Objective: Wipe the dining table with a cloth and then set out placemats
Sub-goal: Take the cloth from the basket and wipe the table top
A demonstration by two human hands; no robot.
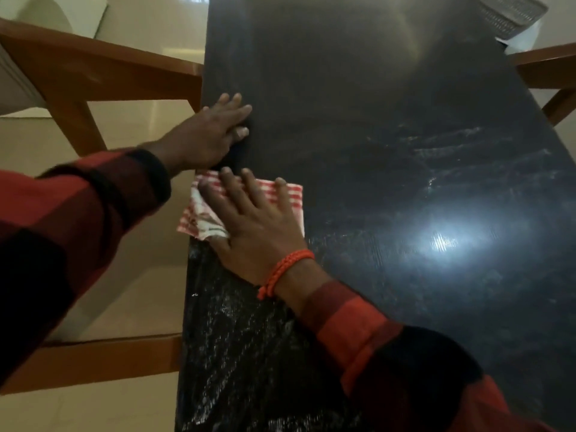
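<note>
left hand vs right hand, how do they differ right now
The left hand lies flat on the bare dark table near its edge; the right hand presses flat on the red-and-white cloth. The right wrist wears an orange braided band; the left wrist shows none. Both have straight fingers and red-and-black sleeves.

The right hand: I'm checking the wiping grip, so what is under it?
Under the right hand, its fingers spread flat, lies a folded red-and-white checked cloth at the edge of the black dining table. The cloth's middle is covered by the hand.
</note>
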